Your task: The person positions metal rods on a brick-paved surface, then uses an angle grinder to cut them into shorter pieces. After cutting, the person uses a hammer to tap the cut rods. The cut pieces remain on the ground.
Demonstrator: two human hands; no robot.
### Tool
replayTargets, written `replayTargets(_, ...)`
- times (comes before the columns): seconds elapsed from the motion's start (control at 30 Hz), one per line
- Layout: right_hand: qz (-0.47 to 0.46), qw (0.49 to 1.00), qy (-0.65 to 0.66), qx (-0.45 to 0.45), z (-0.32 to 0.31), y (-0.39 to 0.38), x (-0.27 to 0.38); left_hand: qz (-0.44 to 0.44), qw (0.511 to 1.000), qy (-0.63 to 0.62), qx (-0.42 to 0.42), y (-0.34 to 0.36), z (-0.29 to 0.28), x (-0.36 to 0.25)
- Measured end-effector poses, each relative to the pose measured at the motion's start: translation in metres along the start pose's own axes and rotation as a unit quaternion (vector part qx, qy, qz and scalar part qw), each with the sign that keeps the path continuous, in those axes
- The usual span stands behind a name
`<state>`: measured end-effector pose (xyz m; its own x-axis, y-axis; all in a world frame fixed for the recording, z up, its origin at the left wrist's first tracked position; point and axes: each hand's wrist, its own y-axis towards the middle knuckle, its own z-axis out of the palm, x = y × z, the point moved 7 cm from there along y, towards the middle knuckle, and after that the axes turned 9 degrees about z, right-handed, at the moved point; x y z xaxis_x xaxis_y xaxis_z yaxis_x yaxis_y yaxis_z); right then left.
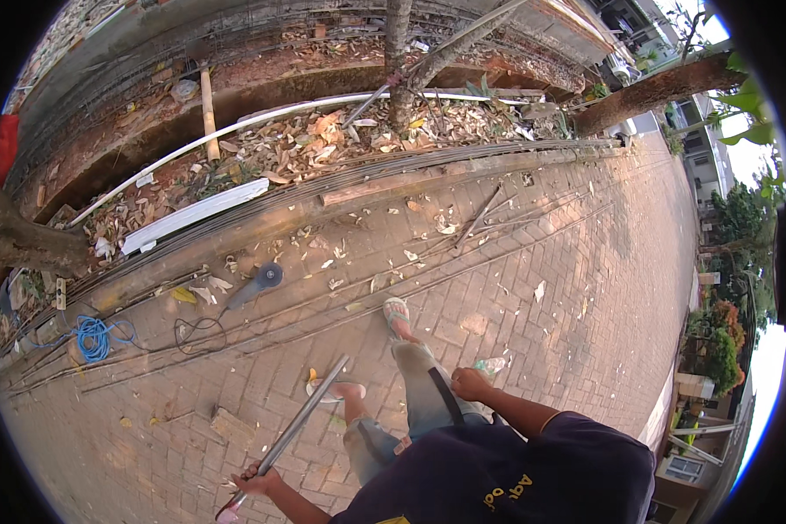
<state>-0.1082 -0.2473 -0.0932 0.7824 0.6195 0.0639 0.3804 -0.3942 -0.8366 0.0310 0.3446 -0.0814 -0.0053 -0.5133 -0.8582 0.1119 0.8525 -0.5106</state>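
Note:
My left hand (258, 481) is wrapped round a grey metal pipe (304, 414), low at the left of my body. The pipe slants up and to the right past my left foot, and its lower end looks pinkish. By my right thigh my right hand (470, 384) is closed in a loose fist; its inner side is hidden, so I cannot make out anything in it. On the paving ahead to the left lies an angle grinder (260, 283) with a black cord (203, 336), apart from both hands.
Coiled blue cable (93, 339) lies at the left. Long thin rods (341, 307) run across the brick paving (463, 349). Beyond are a white panel (196, 215), dry leaves, a trench and tree trunks (398, 70). A crumpled plastic bag (491, 365) lies near my right hand.

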Motion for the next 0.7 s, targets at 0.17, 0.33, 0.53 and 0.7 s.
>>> replayTargets(0.17, -0.049, 0.999, 0.002, 0.010, -0.050, 0.072, -0.011, 0.138, 0.989, 0.013, -0.050, -0.028, -0.046, -0.026)
replayTargets(0.33, -0.079, 0.992, 0.095, -0.036, -0.176, 0.143, -0.057, 0.243, 0.951, 0.179, -0.072, -0.113, -0.087, -0.030)
replayTargets(0.53, 0.015, 0.991, 0.019, -0.131, -0.273, 0.164, -0.197, 0.168, 0.899, 0.380, 0.136, -0.232, -0.045, 0.061)
replayTargets(0.7, 0.123, 0.986, 0.031, -0.107, -0.221, 0.121, -0.342, 0.048, 0.819, 0.464, 0.334, -0.330, -0.020, 0.153)
